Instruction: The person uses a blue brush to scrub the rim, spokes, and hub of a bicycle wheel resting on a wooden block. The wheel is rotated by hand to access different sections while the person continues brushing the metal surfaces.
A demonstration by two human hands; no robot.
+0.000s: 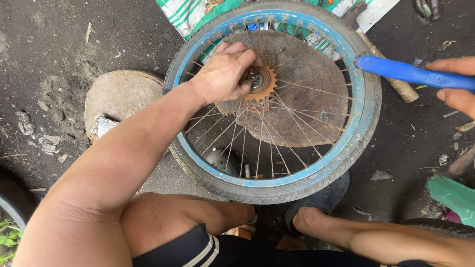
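Dark dirt floor (74, 39), left hand (225, 74) fingers clenched over rusty sprocket (264, 84), right hand (457, 81) grasping blue lever (410, 74) at tyre (277, 190)

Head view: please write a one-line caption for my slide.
Left hand presses on the rusty sprocket of a blue-rimmed bicycle wheel while the right hand levers a blue tyre tool at the rim.

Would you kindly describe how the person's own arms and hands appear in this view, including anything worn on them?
Both arms are bare, with no sleeves showing. The left hand has no glove, ring, watch or band, and its forearm is uncovered up to the frame edge. Of the right hand only bare fingers show at the right edge, ungloved too. No markings or tattoos can be made out on either arm.
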